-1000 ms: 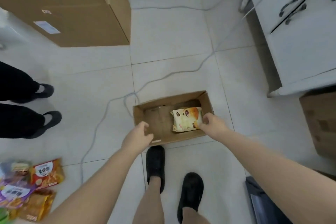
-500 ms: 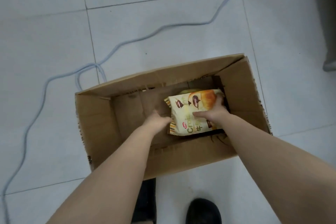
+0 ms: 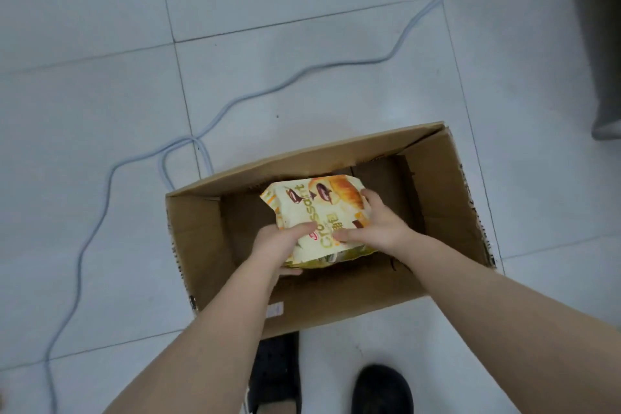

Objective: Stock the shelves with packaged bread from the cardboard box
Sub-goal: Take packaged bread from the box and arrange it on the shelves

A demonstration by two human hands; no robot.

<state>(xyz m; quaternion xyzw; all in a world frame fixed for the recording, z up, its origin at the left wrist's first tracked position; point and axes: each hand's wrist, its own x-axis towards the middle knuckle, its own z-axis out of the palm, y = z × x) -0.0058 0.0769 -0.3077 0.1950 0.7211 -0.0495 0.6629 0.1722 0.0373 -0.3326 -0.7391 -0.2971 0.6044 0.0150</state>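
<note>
- Down inside the box (image 3: 447,212) on the floor (image 3: 100,77): one croissant pack (image 3: 312,212), both hands on it.
- Looks like the last pack in there. Rest of the box bottom showing is bare cardboard, though arms and pack hide part of it, so can't swear nothing's tucked underneath.
- Progress guess: late in the job, box nearly emptied. No shelves in view at all, so no way to tell how much is already stocked.
- Still left, judging from this: lift the pack clear of the box walls, carry it over, set it on a shelf.
- Left hand (image 3: 279,245): curled around the near left corner of the pack, thumb lying flat across the printed front, fingers wrapped underneath and mostly hidden. Firm pinch, not a loose touch.
- Right hand (image 3: 376,228): clamped along the right edge, thumb on the front close to the left thumb, fingers reaching up toward the far corner. Also grasping, partly closed around the edge.
- Pack sits tilted, far end toward the back wall; can't tell if it's touching the bottom or already off it.
- Soft, puffy bag, so probably squashes easy. Better to keep the squeeze on the edges, not the middle.
- Other stuff: cable (image 3: 235,101) snaking across the tiles behind the box, black shoes (image 3: 383,390) right at the near wall. Cable worth minding when stepping away.
</note>
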